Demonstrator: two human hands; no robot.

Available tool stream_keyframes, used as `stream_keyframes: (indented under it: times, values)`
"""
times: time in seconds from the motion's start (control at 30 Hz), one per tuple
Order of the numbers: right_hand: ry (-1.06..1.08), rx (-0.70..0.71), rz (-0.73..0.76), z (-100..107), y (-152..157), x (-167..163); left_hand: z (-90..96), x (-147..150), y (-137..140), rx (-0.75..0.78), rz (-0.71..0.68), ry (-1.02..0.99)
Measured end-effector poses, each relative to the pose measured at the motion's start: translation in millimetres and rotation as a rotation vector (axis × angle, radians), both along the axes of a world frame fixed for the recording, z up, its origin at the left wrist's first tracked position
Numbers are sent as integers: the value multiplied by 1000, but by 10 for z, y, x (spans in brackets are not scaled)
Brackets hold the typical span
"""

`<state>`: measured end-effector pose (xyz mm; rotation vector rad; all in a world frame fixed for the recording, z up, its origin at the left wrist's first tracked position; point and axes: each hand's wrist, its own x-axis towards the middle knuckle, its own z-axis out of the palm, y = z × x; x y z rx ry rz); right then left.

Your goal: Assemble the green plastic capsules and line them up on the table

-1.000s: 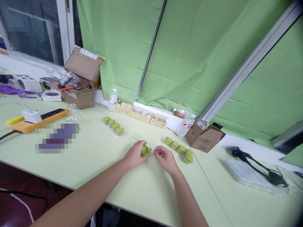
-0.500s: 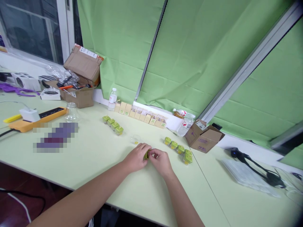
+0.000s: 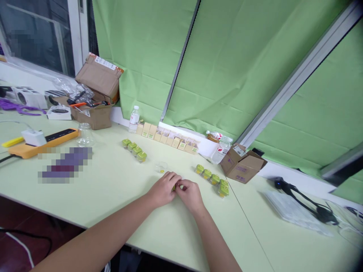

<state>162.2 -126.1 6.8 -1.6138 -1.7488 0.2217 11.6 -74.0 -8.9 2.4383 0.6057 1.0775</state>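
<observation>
My left hand (image 3: 163, 189) is closed round a small green piece (image 3: 174, 187), coloured like the green tops nearby and mostly hidden by the fingers. My right hand (image 3: 190, 194) meets it from the right, thumb and fingertips pinched at the piece's edge. Just beyond the hands stands a clear cup (image 3: 161, 167) without a green top, with something yellow at its bottom. To the left runs a row of small clear cups with green tops (image 3: 134, 150). Another row of green-topped cups (image 3: 211, 178), yellow inside, stands to the right.
Small beige boxes (image 3: 168, 138) line the back edge, beside an upright bottle (image 3: 134, 119). Lying bottles (image 3: 220, 151) and a cardboard box (image 3: 242, 166) are at back right. A glass jar (image 3: 85, 135), orange power strip (image 3: 53, 142) and open carton (image 3: 98, 115) stand left.
The right fingertips have moved in a little over the green piece, and less of it shows now. The whole view has shifted slightly; the cups stay in place.
</observation>
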Motion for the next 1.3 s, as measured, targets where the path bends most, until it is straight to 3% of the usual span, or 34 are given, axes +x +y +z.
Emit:
stream_keyframes:
  times: [0.2,0.43,0.63,0.93,1.3]
  values:
    - [-66,-6,35,-2,5,1,-19,0,6,-14,-26,12]
    - [-58,34,-76,-61,12,-22,17,8,-13,-22,4,-37]
    - [-55,21,-71,-70,27,-27,-26,11,4,-30,-7,-35]
    - [51,-43,94,22,12,-23,-56,23,38,-62,57,-70]
    - [274,-103,-28,-88,32,-6,-64,22,46,-44,23,-81]
